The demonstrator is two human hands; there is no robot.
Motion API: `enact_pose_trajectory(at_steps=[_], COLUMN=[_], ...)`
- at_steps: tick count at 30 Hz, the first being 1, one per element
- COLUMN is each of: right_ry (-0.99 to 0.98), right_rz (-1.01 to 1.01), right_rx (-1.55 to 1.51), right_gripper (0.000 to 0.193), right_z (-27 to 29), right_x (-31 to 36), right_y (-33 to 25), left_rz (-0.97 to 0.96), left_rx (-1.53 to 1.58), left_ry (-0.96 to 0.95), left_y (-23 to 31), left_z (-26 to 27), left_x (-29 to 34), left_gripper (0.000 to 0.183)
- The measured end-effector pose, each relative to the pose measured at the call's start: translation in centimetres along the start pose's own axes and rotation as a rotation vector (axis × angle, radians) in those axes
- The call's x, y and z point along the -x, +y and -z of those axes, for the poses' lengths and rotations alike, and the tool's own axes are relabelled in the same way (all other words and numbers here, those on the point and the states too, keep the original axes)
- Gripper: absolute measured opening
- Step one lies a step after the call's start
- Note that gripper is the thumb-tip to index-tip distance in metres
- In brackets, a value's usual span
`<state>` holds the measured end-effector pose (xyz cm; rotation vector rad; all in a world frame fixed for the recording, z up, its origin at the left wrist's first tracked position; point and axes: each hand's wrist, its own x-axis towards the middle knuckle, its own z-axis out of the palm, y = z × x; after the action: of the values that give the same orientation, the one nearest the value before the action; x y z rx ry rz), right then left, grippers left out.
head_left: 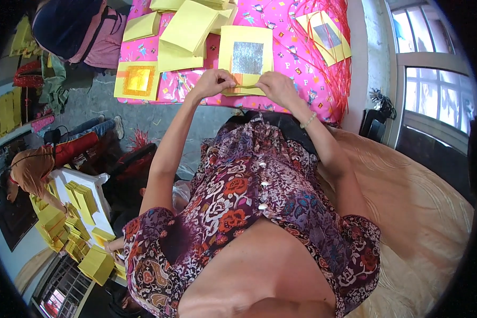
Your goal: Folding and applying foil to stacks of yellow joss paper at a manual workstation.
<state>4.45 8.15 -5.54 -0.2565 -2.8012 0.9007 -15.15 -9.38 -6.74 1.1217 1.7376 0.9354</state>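
Lettering on the bright pink, figure-printed cloth [286, 40] covering the table. A few single pale capital characters [296, 74], spaced apart, are printed directly on the cloth and stand out against the pink. They lie right of the rectangular yellow paper sheet with a silver foil panel [246, 55], and left of the long, thin, glossy red strands [343, 87] at the table's right side. The small multicoloured motifs [293, 51] just beyond them, on the far side, are too small to show whether they carry characters.
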Motion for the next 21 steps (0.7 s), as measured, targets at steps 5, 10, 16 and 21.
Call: enact_pose_trajectory(at_steps=[5,10,16,21], right_ry=[0.093,0.215,0.202,0.116], right_rz=[0.035,0.151,0.183,0.176], right_rx=[0.005,-0.054,-0.147,-0.136], right_gripper=[0.016,0.014,0.013,0.049], right_z=[0.2,1.8,2.4,3.8], right_x=[0.8,0.3,0.3,0.9], right_y=[-0.4,-0.9,-1.3,-2.2], left_rz=[-0.221,-0.301,-0.356,-0.365], left_rx=[-0.247,-0.331,-0.395,-0.347], left_ry=[0.139,0.364,0.408,0.399], left_y=[0.9,0.1,-1.0,-1.0], left_z=[-0.1,0.0,0.8,1.1], left_x=[2.1,2.5,0.3,0.1], left_gripper=[0.027,0.058,0.058,0.039])
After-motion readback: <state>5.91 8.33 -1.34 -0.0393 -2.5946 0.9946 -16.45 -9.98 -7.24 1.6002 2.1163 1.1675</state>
